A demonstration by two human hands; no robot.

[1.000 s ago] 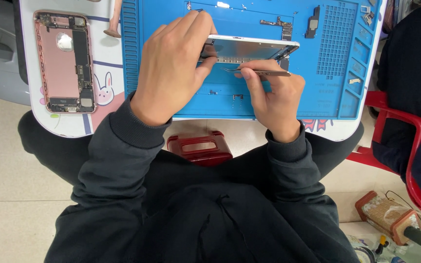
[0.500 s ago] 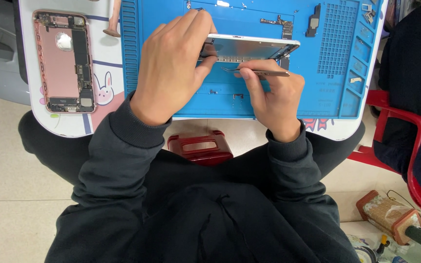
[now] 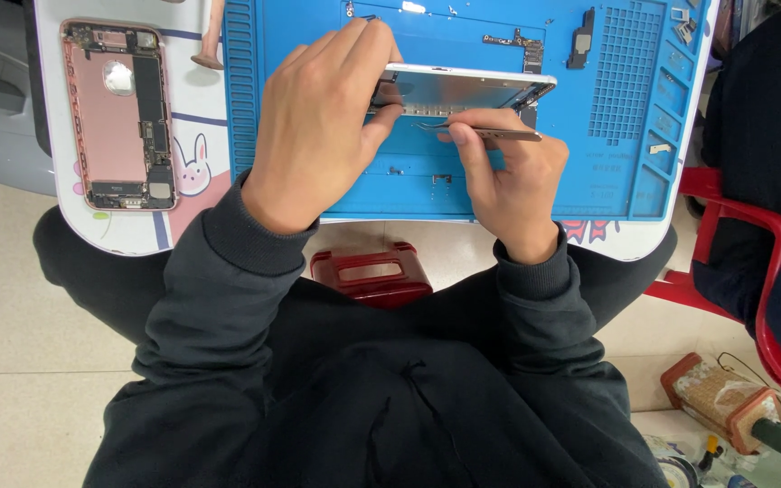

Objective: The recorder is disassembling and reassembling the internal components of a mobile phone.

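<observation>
Blue work mat [image 3: 644, 181] on white table [image 3: 183, 230]. Left hand [image 3: 318, 136] clamped on phone screen panel [image 3: 463, 89], raised edge-on above mat. Right hand [image 3: 508, 176] pinching tweezers [image 3: 481, 132] just beneath panel. Opened pink phone housing [image 3: 119, 113] lying well left.

dark sweatshirt w/ ribbed cuffs

**Pale tiled floor, small white worktop**

A white worktop [image 3: 128, 237] with cartoon rabbit print carries a blue ridged mat [image 3: 644, 172]. Beneath lies a pale beige tiled floor [image 3: 11, 307]. A red plastic stool [image 3: 371, 275] stands under the worktop's near edge, and a red chair [image 3: 734, 235] stands at the right. Light is even and soft.
</observation>
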